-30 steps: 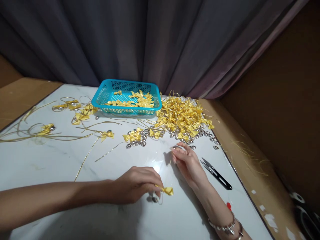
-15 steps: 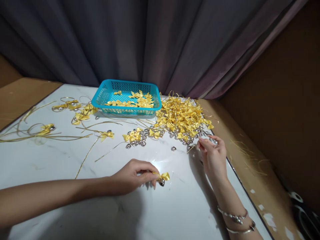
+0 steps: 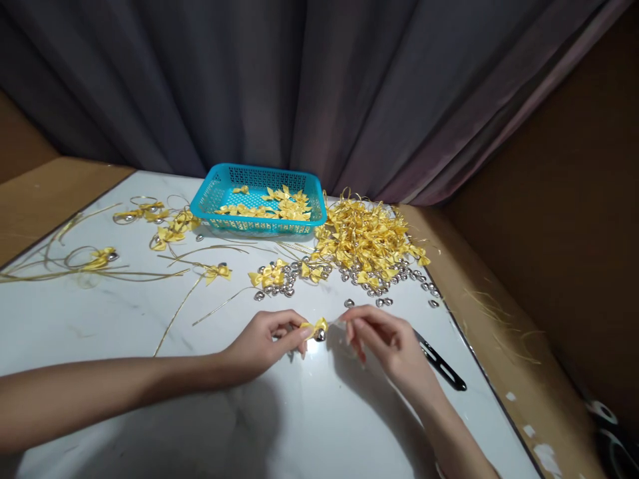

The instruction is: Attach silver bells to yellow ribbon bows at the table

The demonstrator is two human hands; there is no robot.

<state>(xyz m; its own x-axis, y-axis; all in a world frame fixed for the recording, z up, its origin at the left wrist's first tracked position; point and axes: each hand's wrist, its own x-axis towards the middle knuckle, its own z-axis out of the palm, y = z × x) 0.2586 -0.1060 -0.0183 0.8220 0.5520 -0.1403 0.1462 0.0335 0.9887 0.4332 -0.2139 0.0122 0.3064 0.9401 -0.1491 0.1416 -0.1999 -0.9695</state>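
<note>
My left hand (image 3: 277, 336) pinches a yellow ribbon bow (image 3: 317, 327) between thumb and fingers, over the middle of the table. Just under the bow hangs a shiny silver charm (image 3: 320, 335), heart-like in shape. To the right of it, my right hand (image 3: 377, 332) has thumb and index finger pressed together on a thin, pale strand (image 3: 335, 322) that runs towards the bow. Whether the strand is joined to the bow I cannot tell. Silver charms (image 3: 379, 303) lie loose just beyond my right fingers.
A blue plastic basket (image 3: 259, 227) at the back holds several bows. Beside it rises a heap of yellow bows with gold cords (image 3: 369, 233). More corded bows (image 3: 217, 271) lie at left. A black slotted handle (image 3: 442, 364) shows past my right wrist. A curtain (image 3: 259, 80) hangs behind.
My right hand has come left and nearer, from the charms by the heap to beside the bow. My left hand has raised the bow slightly. The black handle is now uncovered.
</note>
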